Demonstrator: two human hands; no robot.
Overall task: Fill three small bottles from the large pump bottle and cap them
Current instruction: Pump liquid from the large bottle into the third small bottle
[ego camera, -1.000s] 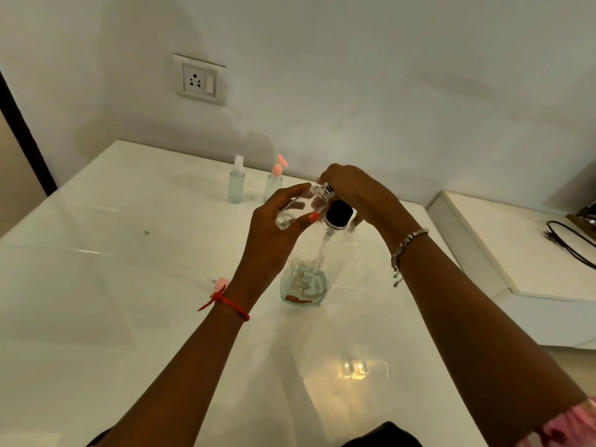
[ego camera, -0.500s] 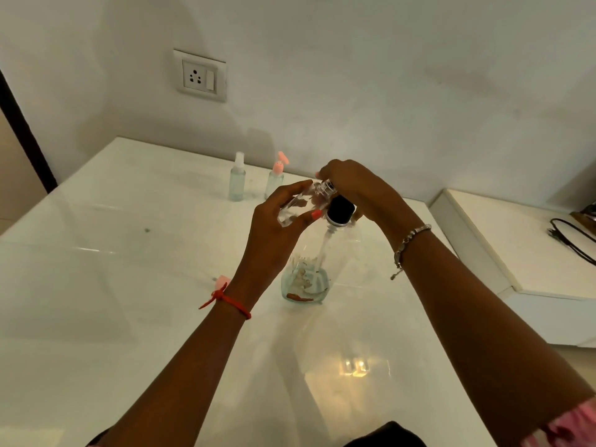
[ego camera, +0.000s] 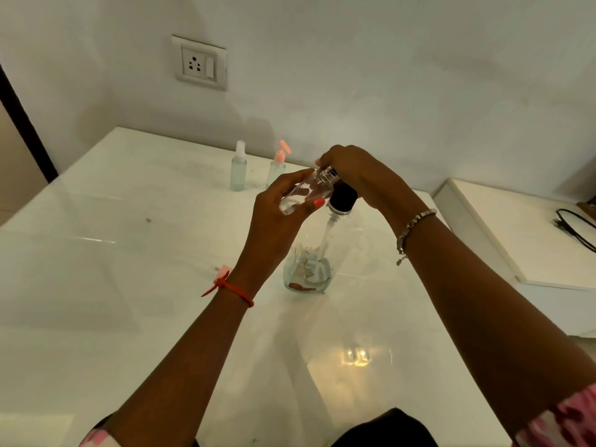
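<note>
**Clear plastic, light and slick: grip the barrel, spare the neck**

Clear and thin-walled, the small bottle [ego camera: 302, 192] lies tilted in the left hand [ego camera: 274, 221]. The thumb is on the near side and the fingers curl round the far side, with the open threaded neck raised to the spout of the large pump bottle [ego camera: 309, 269]. It looks nearly empty, so it should weigh little and could slip or dent if squeezed hard. A grip round the middle of the barrel, as here, seems safest and leaves the neck free.

The right hand [ego camera: 354, 175] is cupped over the pump head, fingers curled down around it and hiding it. Only the black collar [ego camera: 343, 196] shows below.

The big bottle stands on the glossy white counter [ego camera: 129, 285] with just a little liquid at the bottom. It is probably light and tippy under a press, so the push should go straight down, since nothing steadies its base. A wet neck could make capping fiddly.

A pink cap [ego camera: 223, 271], partly hidden, lies just beside the left wrist and is likely meant for this bottle. The white-topped bottle [ego camera: 238, 172] and the pink-topped bottle [ego camera: 277, 171] stand capped near the wall, well apart from the hands.
</note>
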